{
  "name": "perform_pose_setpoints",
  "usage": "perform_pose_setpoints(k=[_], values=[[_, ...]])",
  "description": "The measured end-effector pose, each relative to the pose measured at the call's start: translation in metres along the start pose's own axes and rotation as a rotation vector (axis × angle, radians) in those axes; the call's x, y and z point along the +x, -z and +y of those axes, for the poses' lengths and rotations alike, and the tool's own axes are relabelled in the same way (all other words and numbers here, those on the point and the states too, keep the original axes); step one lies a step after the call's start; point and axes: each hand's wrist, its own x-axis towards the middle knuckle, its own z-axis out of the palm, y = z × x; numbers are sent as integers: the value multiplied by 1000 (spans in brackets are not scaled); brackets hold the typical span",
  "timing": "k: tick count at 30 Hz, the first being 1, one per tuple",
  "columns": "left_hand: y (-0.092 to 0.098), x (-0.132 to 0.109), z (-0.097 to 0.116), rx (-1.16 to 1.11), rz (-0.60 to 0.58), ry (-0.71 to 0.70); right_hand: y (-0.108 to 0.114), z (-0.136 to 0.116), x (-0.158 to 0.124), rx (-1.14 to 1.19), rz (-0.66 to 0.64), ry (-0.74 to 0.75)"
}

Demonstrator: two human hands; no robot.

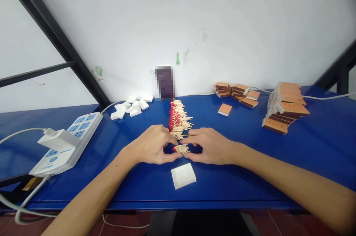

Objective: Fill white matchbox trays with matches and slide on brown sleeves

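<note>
My left hand (152, 147) and my right hand (210, 146) meet over the blue table (250, 161), fingers curled round a small bundle of red-tipped matches (181, 149) held between them. Just behind the hands lies a long pile of matches (178, 117) with red heads to the left. An empty white matchbox tray (183, 175) sits on the table just in front of the hands.
Several white trays (132, 107) lie at the back left. A white power strip (65, 143) with a plug and cables sits at the left. Orange matchbox sleeves are stacked at the right (286, 106) and back (237, 92), one lying alone (225, 109). A white wall stands behind.
</note>
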Motion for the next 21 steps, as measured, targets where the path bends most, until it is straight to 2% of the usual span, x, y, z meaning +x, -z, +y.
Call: perform_pose_setpoints(k=[9, 16, 21], values=[[-2, 2, 3, -7, 15, 10, -2, 0, 3, -37, -42, 1], [-2, 2, 4, -12, 13, 25, -7, -1, 3, -103, 47, 26], [-2, 2, 5, -13, -7, 47, -8, -4, 3, -188, 42, 50]])
